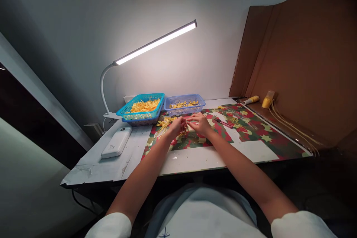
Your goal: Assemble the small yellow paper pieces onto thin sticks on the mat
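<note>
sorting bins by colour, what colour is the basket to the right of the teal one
Blue-violet basket, in the head view.

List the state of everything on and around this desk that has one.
Desk lamp: lit
Teal basket: heaped with yellow pieces, stacked on another basket
Periwinkle basket: partly filled
White power bank: lying flat
Pink-handled tool: lying down; open or shut unclear
Left hand, right hand: fingers bent, close together; grip unclear
</note>
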`<state>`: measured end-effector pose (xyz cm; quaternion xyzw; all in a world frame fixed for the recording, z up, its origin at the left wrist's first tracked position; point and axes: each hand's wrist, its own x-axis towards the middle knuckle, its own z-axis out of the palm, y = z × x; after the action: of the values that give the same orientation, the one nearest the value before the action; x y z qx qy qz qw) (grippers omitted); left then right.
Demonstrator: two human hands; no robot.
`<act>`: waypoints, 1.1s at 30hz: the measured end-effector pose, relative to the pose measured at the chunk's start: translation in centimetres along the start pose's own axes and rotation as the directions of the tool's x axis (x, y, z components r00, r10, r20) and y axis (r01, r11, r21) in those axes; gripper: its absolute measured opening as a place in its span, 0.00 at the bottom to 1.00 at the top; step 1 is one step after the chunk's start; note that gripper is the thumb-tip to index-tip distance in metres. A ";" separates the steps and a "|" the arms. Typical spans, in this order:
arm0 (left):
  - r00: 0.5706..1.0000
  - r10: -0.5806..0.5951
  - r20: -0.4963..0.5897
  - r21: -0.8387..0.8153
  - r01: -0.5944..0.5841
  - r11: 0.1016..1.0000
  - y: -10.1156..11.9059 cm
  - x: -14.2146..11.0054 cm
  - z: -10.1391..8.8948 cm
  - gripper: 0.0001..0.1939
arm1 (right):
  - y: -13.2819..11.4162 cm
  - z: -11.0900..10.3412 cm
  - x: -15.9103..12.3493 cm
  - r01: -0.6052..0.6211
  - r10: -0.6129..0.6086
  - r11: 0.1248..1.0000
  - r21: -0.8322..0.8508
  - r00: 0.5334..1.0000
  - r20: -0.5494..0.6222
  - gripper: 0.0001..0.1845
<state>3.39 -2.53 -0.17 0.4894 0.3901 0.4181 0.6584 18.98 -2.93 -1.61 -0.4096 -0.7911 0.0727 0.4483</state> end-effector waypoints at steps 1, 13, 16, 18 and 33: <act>1.000 -0.018 0.006 -0.003 0.018 1.000 0.0 0.0 -0.1 0.17 | 0.1 0.0 0.0 -0.006 0.006 1.000 0.006 1.000 0.016 0.06; 0.998 -0.021 0.060 0.005 0.021 1.000 0.2 0.1 -0.4 0.17 | 0.3 0.3 0.0 -0.084 0.082 0.996 0.040 0.995 0.062 0.04; 0.998 -0.015 0.060 0.003 0.015 1.000 0.2 0.1 -0.3 0.18 | 0.3 0.2 0.1 -0.100 0.099 0.992 0.077 0.995 0.028 0.05; 0.999 0.003 0.048 0.009 -0.003 1.000 0.0 0.3 -0.4 0.16 | 0.3 0.0 0.2 -0.103 0.104 0.987 0.119 0.995 -0.001 0.05; 0.966 0.238 -0.102 0.256 -0.205 0.945 0.0 0.1 0.0 0.13 | 0.8 -2.2 1.1 -0.205 0.321 0.845 0.494 0.933 -0.162 0.06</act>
<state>3.45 -2.46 -0.16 0.5784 0.4234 0.4701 0.5151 20.85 -2.13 -0.01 -0.3998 -0.6259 0.2732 0.6113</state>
